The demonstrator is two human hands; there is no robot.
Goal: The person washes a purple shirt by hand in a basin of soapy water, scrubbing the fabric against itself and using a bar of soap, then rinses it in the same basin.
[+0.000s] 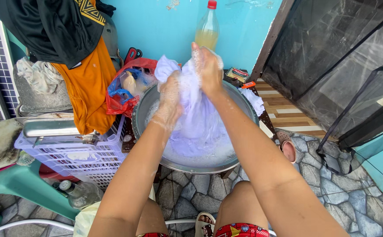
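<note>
A pale lilac garment (198, 120), wet and soapy, hangs from both my hands over a round metal basin (244, 107) of sudsy water. My left hand (170, 94) grips a bunched part of the cloth at the left. My right hand (208, 66) clutches the cloth higher up, near its top. Foam covers both hands and wrists. The lower part of the garment trails into the water.
A lavender plastic crate (75, 156) with a metal tray stands left of the basin, orange and black clothes hanging above it. A red bag (123, 87), a bottle of yellow liquid (207, 28) and a sponge lie behind. A dark screen door (332, 57) stands right.
</note>
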